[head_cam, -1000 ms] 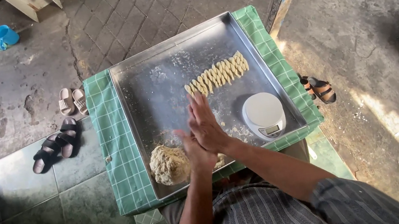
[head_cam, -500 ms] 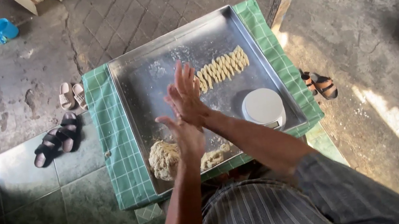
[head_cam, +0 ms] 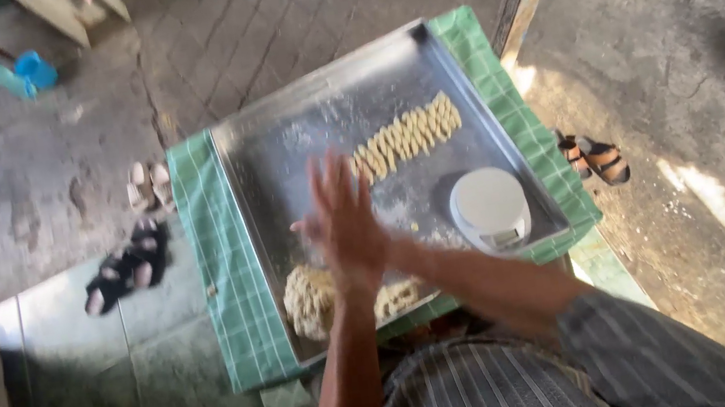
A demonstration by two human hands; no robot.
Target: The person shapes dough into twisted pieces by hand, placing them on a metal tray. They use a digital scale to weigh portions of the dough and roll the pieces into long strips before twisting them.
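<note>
Nearest to me is the person's striped shirt, and both forearms rise from it toward the tray. The left hand and the right hand are pressed palm to palm above the metal tray, fingers stretched out flat and blurred. Whether a bit of dough sits squeezed between the palms I cannot tell; nothing shows at the edges, and neither hand is clenched round anything.

Just under the wrists, at the tray's near edge, lies the dough lump, pale and rough, with a smaller ragged piece beside it to the right. Right of that stands a small white round scale (sitting inside the tray, close to its right wall). Farther off, across the floured middle, a row of shaped dough pieces runs slantwise, each touching the next.

The tray rests on a green checked cloth covering a low table. On the floor to the left lie dark sandals and a pale pair; another sandal pair lies to the right, and a blue bottle far left.

What could go wrong, I judge: the lump sits so near the edge that a dropping wrist could nudge it off onto the dirty floor.
</note>
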